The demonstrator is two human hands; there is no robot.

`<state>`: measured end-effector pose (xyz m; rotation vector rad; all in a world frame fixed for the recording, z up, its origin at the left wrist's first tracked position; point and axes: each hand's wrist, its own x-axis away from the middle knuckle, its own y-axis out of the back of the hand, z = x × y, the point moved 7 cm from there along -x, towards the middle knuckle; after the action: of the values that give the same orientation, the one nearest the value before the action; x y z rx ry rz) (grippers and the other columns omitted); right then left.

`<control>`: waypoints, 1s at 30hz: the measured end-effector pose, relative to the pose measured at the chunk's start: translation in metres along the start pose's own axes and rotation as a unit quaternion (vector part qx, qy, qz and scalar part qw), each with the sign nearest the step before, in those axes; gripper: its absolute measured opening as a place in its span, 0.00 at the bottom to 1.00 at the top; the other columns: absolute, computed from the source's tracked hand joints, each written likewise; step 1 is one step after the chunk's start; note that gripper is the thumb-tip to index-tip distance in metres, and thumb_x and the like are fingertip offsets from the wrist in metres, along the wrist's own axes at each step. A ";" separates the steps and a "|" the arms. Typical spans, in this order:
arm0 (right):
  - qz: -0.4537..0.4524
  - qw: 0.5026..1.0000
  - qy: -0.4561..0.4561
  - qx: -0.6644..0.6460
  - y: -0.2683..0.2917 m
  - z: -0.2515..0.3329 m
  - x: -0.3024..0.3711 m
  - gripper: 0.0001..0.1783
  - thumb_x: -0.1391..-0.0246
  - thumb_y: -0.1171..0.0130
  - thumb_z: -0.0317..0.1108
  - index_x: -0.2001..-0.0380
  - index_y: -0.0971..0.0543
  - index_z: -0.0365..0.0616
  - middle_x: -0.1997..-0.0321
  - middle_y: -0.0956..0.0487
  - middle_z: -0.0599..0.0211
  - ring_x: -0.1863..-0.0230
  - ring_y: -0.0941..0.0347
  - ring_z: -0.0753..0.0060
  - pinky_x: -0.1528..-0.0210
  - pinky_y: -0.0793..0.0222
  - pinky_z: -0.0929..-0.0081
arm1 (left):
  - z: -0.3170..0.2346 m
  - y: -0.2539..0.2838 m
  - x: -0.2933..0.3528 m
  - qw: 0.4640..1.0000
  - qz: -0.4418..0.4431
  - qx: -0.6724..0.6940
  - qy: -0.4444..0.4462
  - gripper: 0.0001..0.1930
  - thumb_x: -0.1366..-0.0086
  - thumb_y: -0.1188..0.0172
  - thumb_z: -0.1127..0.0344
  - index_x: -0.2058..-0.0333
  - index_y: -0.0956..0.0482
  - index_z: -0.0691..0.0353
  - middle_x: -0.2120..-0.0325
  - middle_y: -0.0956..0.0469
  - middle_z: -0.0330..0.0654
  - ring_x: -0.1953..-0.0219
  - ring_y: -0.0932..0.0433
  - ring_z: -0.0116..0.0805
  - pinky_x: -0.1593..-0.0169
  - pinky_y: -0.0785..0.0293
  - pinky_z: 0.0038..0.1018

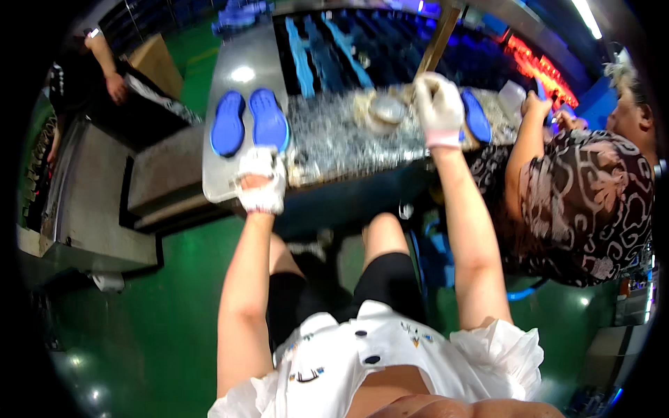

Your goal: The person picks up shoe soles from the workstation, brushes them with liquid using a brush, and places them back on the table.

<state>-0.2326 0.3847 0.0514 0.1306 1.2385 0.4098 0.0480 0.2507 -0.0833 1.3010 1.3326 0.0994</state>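
Observation:
Two blue shoe soles lie side by side on the metal ledge: a left sole [228, 124] and a right sole [269, 121]. My left hand [263, 180], in a white glove, is closed at the near end of the right sole and touches it. A gap in the glove bares some skin. My right hand [439, 110], also gloved, is raised over the worktop with curled fingers pinched together; anything between them is too small to make out. Beside it on the left sits a round pale dish [388, 110]. Just to its right lies another blue sole [476, 116].
The smeared worktop [334, 143] borders a dark conveyor [394, 52] carrying light-blue strips. An upright post [439, 43] stands behind my right hand. A co-worker in a patterned top [578, 202] sits close on the right. Another person [97, 83] is at the far left, near metal machinery [104, 195].

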 end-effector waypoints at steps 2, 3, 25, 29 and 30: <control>0.039 0.999 0.017 0.023 -0.003 -0.001 0.004 0.07 0.51 0.40 0.36 0.73 0.21 0.46 0.73 0.22 0.64 0.71 0.27 0.58 0.66 0.32 0.67 | -0.002 0.001 -0.006 0.999 -0.018 0.030 -0.013 0.08 0.46 0.40 0.63 0.68 0.22 0.58 0.65 0.23 0.46 0.60 0.26 0.47 0.55 0.30 0.37; 0.102 0.991 0.048 0.074 -0.010 -0.002 0.006 0.06 0.52 0.39 0.35 0.72 0.21 0.45 0.72 0.21 0.64 0.71 0.27 0.57 0.66 0.32 0.67 | -0.003 0.000 -0.011 0.999 -0.007 0.052 -0.004 0.08 0.47 0.39 0.64 0.69 0.21 0.60 0.67 0.23 0.47 0.61 0.25 0.47 0.55 0.30 0.37; -0.053 0.924 -0.284 -0.251 0.046 -0.005 0.112 0.12 0.43 0.47 0.28 0.56 0.24 0.37 0.66 0.22 0.66 0.71 0.29 0.84 0.68 0.32 0.87 | 0.019 0.054 0.071 0.725 0.032 0.559 0.402 0.15 0.44 0.37 0.64 0.64 0.24 0.71 0.68 0.26 0.40 0.67 0.26 0.27 0.62 0.27 0.22; -0.106 0.896 -0.353 -0.250 0.053 0.026 0.136 0.14 0.43 0.49 0.29 0.55 0.26 0.35 0.65 0.22 0.60 0.70 0.28 0.81 0.69 0.31 0.86 | 0.019 0.049 0.082 0.669 0.005 0.600 0.439 0.17 0.42 0.38 0.66 0.58 0.28 0.70 0.64 0.24 0.44 0.66 0.24 0.31 0.63 0.21 0.30; -0.104 0.883 -0.362 -0.279 0.050 0.028 0.145 0.14 0.43 0.49 0.29 0.55 0.26 0.35 0.65 0.22 0.59 0.70 0.28 0.81 0.69 0.31 0.86 | 0.015 0.038 0.083 0.641 0.024 0.615 0.459 0.17 0.43 0.37 0.67 0.58 0.27 0.70 0.64 0.24 0.44 0.65 0.23 0.31 0.64 0.21 0.29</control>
<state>-0.1797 0.4885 -0.0522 -0.3233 0.3553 0.4582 0.1100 0.3131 -0.1134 2.6608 2.4170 -0.1996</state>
